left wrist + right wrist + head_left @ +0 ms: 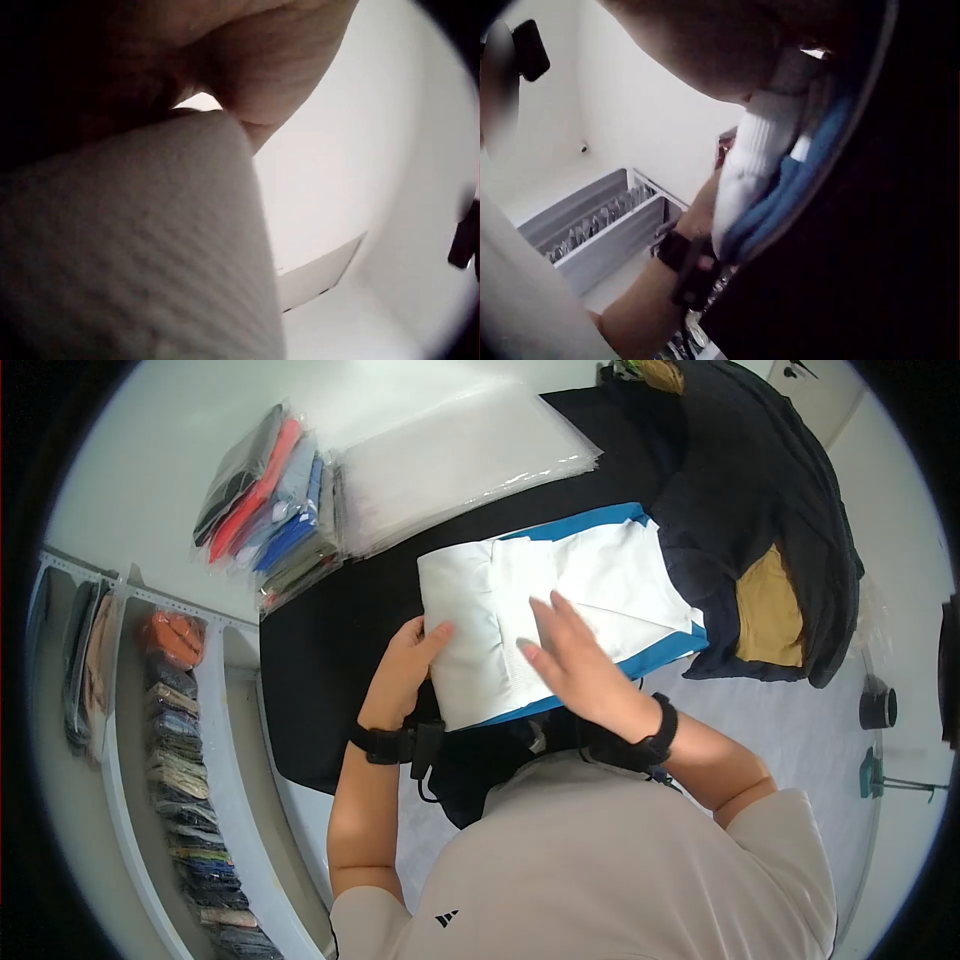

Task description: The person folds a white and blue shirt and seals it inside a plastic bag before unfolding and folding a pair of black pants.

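A white garment with blue parts lies folded on the black-covered table. At its left edge the left hand holds the fold, thumb on top and fingers partly hidden beneath. In the left wrist view, white cloth fills the lower left below the hand. Over the middle of the garment, the right hand rests with fingers extended. The right wrist view shows layered white cloth and blue cloth under the hand.
Clear plastic bags lie at the back of the table. Bagged folded clothes are stacked at the back left. Dark clothing and a mustard piece lie at the right. Shelves with packed garments stand at the left.
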### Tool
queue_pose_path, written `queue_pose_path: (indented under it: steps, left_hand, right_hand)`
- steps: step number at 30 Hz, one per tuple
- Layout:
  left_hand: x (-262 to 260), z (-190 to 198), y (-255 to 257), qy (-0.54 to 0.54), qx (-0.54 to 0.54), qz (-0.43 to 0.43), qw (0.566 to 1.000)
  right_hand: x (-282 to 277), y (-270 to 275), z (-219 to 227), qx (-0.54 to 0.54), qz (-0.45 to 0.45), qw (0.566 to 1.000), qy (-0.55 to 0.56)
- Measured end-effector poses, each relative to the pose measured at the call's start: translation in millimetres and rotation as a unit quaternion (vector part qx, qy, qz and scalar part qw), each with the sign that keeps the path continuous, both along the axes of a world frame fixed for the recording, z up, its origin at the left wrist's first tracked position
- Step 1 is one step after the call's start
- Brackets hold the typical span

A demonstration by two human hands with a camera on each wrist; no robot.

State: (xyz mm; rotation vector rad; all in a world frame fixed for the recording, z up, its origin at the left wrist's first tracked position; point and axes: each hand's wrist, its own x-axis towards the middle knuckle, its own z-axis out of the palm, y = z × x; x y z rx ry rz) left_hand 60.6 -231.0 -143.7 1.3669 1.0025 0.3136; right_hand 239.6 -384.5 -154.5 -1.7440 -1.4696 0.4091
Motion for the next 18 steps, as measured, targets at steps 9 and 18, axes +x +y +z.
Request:
queue_pose_path:
  steps: [9,18]
  left_hand:
    - [50.7,61.2,-53.4,-0.249,-0.037,0.049,0.966]
    - [123.9,67.1,-84.7,-0.194,0.011,-0.079,0.978]
  right_hand:
    - [0.2,-12.1,4.4,0.041,0.008,0.999,0.004]
    - [38.3,-35.7,1.1,0.117,0.178,0.598,0.773]
